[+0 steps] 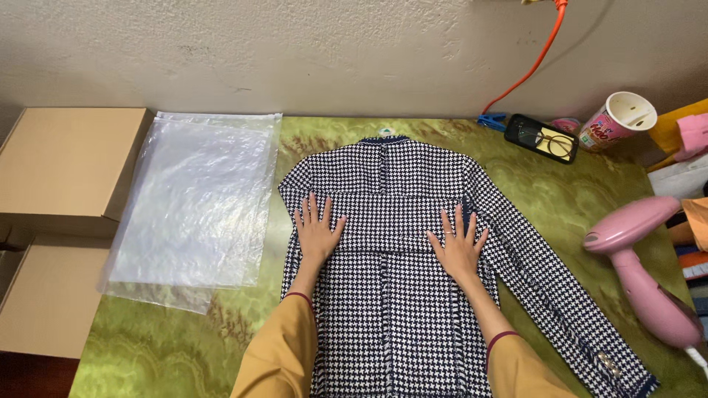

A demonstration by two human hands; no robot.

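Smoothing houndstooth jacket point(398, 243), laid back-up on green table point(560, 206). Our left hand point(317, 230) and right hand point(459, 247) press flat on cloth, fingers spread, grasping nothing. Right sleeve lies out toward pink steamer point(641, 273); plastic bags point(195, 203) wait at left. Judging flattening stage; next calls for pinching sleeve edge, folding inward.
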